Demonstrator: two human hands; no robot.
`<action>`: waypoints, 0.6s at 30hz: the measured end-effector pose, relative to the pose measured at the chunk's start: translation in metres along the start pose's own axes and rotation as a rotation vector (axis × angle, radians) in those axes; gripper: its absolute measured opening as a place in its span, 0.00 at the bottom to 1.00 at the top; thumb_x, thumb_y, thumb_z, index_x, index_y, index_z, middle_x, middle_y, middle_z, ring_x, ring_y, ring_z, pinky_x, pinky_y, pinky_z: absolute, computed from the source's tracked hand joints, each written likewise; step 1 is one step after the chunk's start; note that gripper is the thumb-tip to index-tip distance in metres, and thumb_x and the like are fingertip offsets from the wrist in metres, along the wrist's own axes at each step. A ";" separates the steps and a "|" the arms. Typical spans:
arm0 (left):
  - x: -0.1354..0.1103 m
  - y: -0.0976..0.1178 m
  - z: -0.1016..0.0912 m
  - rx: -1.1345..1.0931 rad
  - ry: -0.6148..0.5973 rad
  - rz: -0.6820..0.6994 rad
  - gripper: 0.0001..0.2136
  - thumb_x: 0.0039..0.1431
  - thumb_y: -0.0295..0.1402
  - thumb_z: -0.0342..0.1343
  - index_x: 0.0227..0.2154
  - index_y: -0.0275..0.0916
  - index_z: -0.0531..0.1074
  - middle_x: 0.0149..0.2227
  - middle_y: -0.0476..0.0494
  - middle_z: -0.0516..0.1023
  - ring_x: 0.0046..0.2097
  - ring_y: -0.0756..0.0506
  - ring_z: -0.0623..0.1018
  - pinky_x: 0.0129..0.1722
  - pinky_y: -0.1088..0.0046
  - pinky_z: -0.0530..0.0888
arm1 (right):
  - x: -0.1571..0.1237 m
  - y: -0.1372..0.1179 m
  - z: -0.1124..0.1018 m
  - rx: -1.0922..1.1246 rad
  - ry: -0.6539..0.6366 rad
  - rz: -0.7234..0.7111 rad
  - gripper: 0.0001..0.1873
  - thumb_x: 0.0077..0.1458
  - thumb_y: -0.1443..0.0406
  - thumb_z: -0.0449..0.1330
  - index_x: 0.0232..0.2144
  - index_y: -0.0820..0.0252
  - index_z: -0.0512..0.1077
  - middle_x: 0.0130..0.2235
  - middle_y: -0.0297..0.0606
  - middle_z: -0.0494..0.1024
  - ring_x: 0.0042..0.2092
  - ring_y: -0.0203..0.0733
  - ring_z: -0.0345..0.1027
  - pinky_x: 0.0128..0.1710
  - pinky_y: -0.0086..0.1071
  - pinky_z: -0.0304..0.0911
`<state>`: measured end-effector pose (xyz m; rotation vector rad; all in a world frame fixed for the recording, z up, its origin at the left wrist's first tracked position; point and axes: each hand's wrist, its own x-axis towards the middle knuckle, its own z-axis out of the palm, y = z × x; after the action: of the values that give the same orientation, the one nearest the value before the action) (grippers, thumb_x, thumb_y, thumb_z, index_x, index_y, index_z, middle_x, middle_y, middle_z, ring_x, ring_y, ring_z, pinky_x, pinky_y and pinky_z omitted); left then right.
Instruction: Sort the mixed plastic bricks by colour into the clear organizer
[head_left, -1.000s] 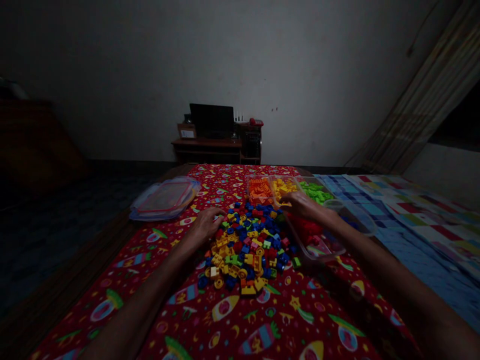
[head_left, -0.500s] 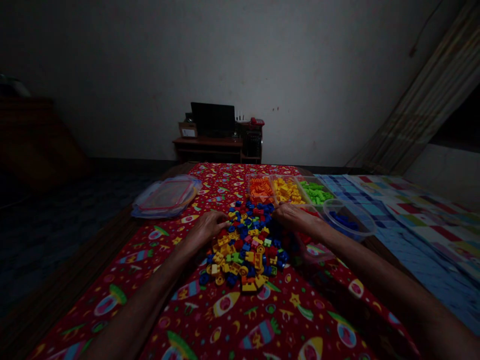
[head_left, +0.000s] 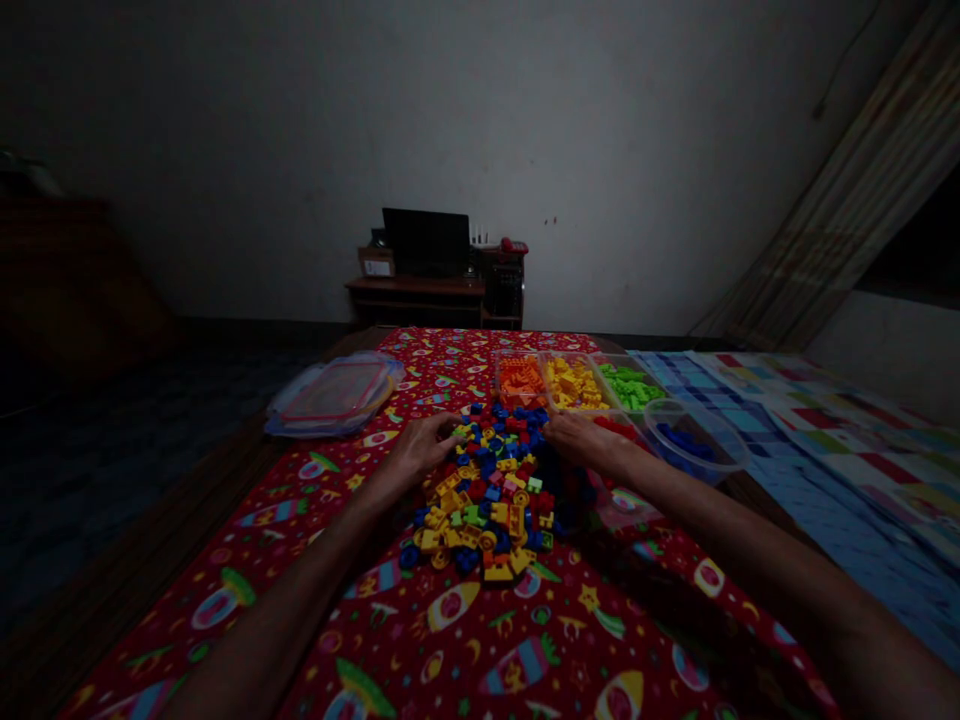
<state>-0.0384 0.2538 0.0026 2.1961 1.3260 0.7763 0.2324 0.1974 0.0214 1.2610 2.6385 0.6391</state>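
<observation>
A heap of mixed toy building bricks [head_left: 491,487], yellow, blue, red and green, lies on the red patterned tablecloth [head_left: 450,640]. At its far left edge is my left hand [head_left: 421,446], thumb and curled fingers a little apart beside the bricks, with nothing visible between them. Across the heap, my right hand [head_left: 577,440] has its fingers drawn together over the blue bricks at the far right edge. Whatever its fingertips hold, if anything, is too small and dark to make out.
Behind the heap, clear containers hold orange bricks [head_left: 521,380], yellow bricks [head_left: 574,385] and green bricks [head_left: 631,388]. Blue bricks [head_left: 684,440] sit in a round-ended tub [head_left: 731,455] at right. Red bricks [head_left: 616,430] show behind my right wrist. Stacked lids [head_left: 334,395] lie far left.
My left hand has shifted slightly, and its thumb and fingers look further apart. My right hand has moved very little at the heap's right edge.
</observation>
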 end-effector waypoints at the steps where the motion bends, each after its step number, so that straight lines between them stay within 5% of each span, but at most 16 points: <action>1: 0.000 0.001 0.000 -0.056 0.007 -0.011 0.16 0.48 0.39 0.56 0.40 0.40 0.75 0.37 0.43 0.81 0.39 0.40 0.79 0.40 0.67 0.74 | -0.001 0.000 -0.002 0.019 -0.012 0.009 0.11 0.54 0.75 0.50 0.34 0.62 0.69 0.35 0.41 0.73 0.36 0.41 0.65 0.40 0.32 0.62; 9: -0.002 0.011 0.006 -0.565 -0.056 -0.098 0.28 0.39 0.41 0.63 0.46 0.36 0.71 0.42 0.39 0.78 0.45 0.38 0.77 0.41 0.63 0.75 | 0.010 0.000 -0.026 0.603 0.105 0.239 0.07 0.53 0.71 0.56 0.36 0.65 0.73 0.31 0.38 0.74 0.31 0.35 0.64 0.32 0.28 0.59; 14: -0.010 0.023 0.016 -0.723 -0.114 -0.125 0.29 0.41 0.42 0.63 0.48 0.35 0.69 0.39 0.41 0.79 0.40 0.42 0.79 0.40 0.65 0.74 | 0.031 -0.018 -0.028 1.029 0.236 0.308 0.13 0.50 0.66 0.61 0.41 0.61 0.75 0.37 0.39 0.78 0.37 0.40 0.71 0.35 0.29 0.62; 18: -0.012 0.029 0.023 -0.714 -0.094 -0.140 0.27 0.42 0.43 0.61 0.45 0.34 0.69 0.33 0.44 0.79 0.34 0.44 0.79 0.35 0.69 0.74 | 0.033 -0.032 -0.026 1.059 0.223 0.300 0.18 0.50 0.66 0.62 0.46 0.62 0.74 0.39 0.41 0.79 0.39 0.41 0.72 0.36 0.29 0.62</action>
<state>-0.0094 0.2284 0.0013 1.5369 0.9421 0.9032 0.1808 0.1974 0.0328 1.9001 3.0650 -0.7905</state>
